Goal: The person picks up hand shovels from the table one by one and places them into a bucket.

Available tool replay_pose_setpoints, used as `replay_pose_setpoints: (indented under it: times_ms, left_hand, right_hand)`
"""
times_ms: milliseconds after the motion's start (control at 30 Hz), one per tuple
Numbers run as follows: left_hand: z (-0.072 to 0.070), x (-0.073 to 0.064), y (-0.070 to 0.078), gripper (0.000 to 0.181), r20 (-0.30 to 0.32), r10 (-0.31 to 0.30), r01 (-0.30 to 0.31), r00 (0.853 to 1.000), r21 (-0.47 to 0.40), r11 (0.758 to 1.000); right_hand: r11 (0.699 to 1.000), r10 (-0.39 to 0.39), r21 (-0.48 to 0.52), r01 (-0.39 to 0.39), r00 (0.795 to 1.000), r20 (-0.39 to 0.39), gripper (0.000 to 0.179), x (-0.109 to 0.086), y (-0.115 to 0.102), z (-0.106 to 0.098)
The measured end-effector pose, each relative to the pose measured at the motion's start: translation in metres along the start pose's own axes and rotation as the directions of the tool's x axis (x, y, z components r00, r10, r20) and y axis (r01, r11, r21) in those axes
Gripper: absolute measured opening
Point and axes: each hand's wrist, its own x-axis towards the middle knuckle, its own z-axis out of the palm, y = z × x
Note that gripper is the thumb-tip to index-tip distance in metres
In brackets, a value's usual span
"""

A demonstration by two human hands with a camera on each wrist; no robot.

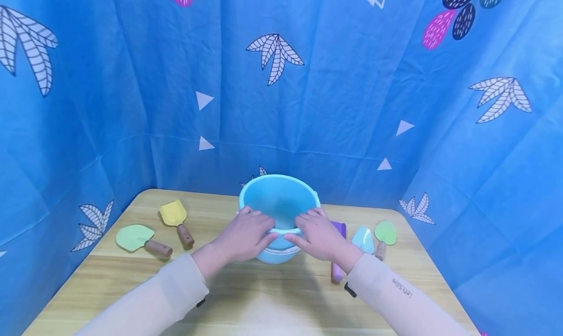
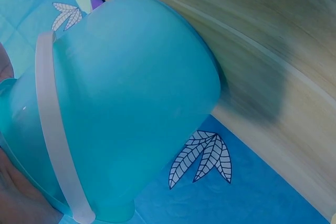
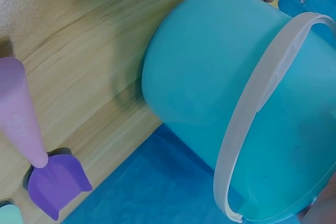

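Note:
A light blue toy bucket (image 1: 278, 195) stands at the middle of the table's far part, its mouth tipped toward me in the head view. My left hand (image 1: 248, 233) grips the near left of its rim, fingers over the edge and thumb outside. On the near right of the rim, my right hand (image 1: 320, 232) holds on the same way. The bucket's white carrying handle (image 2: 56, 124) hangs down around the outer wall, and the right wrist view also shows this handle (image 3: 252, 98). Whether the bucket's base touches the wood is hard to tell.
Left of the bucket lie a yellow toy shovel (image 1: 173, 212) and a green shovel (image 1: 134, 237), both with brown handles. To the right are a purple shovel (image 1: 337, 271), a pale blue shovel (image 1: 363, 239) and a small green shovel (image 1: 386, 232). Blue patterned curtain (image 1: 281, 116) encloses the wooden table (image 1: 264, 297).

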Motion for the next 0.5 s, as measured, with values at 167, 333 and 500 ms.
replay_pose_setpoints:
  times_ms: [167, 333, 500]
  left_hand:
    - [0.0000, -0.0006, 0.0012, 0.024, 0.016, -0.009, 0.009, 1.000, 0.009, 1.000]
    - [0.0008, -0.0009, 0.0023, 0.025, 0.034, -0.009, 0.009, 0.999, 0.014, 1.000]
    - [0.0010, -0.0017, 0.0038, 0.026, 0.036, 0.001, -0.002, 0.999, 0.026, 1.000]
  right_hand:
    - [1.000, -0.005, -0.005, 0.005, 1.000, -0.014, 0.045, -0.0019, -0.0010, 0.0001]
    - [1.000, -0.004, -0.006, 0.004, 1.000, -0.021, 0.045, -0.0037, -0.0009, 0.0026]
    - [1.000, -0.007, -0.008, 0.006, 1.000, -0.029, 0.044, -0.0059, -0.0018, 0.0036]
